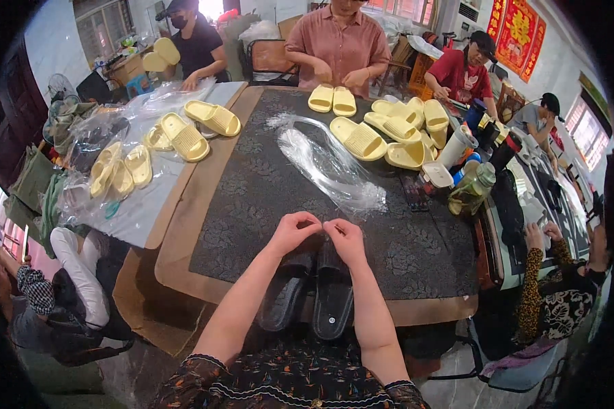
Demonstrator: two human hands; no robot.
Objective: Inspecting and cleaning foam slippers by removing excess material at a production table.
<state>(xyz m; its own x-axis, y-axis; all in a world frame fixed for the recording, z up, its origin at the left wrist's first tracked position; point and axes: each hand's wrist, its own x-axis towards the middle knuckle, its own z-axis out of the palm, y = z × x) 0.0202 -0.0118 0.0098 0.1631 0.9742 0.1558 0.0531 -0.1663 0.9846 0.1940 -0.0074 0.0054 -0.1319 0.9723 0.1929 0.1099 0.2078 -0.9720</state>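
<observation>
My left hand and my right hand meet fingertip to fingertip above the near part of the dark patterned tabletop. Both are closed in a pinch; whatever lies between the fingers is too small to make out. Right below them is a pair of black slippers, the left slipper and the right slipper, side by side with heels toward me and overhanging the table's edge. My hands partly hide their front ends. Beyond my hands lies a loose bundle of clear plastic.
Yellow slippers sit across the far right, more yellow slippers on the grey table at left with clear plastic. Bottles and a greenish jar line the right edge. Co-workers, including a person in pink, work around the tables.
</observation>
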